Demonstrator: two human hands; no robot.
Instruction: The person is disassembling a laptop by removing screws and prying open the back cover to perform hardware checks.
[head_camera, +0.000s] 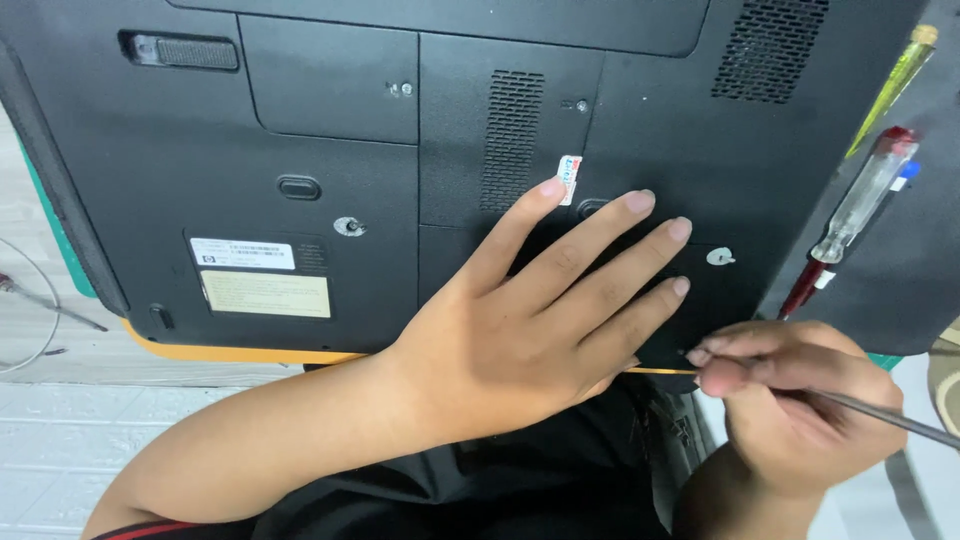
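A black laptop (330, 150) lies upside down, its underside with panels, vents and screws facing me. My left hand (540, 310) rests flat on the panel near the front edge, fingers spread, holding nothing. My right hand (800, 400) pinches a thin metal tool (890, 415) whose tip meets the laptop's front edge right of my left hand. The tool's handle runs off to the right.
Two screwdrivers lie at the right on a dark surface: a clear-handled one with a red tip (855, 215) and a yellow-green one (895, 85). An orange-edged mat (230, 352) shows under the laptop. A thin wire (30, 300) lies at the left on the white surface.
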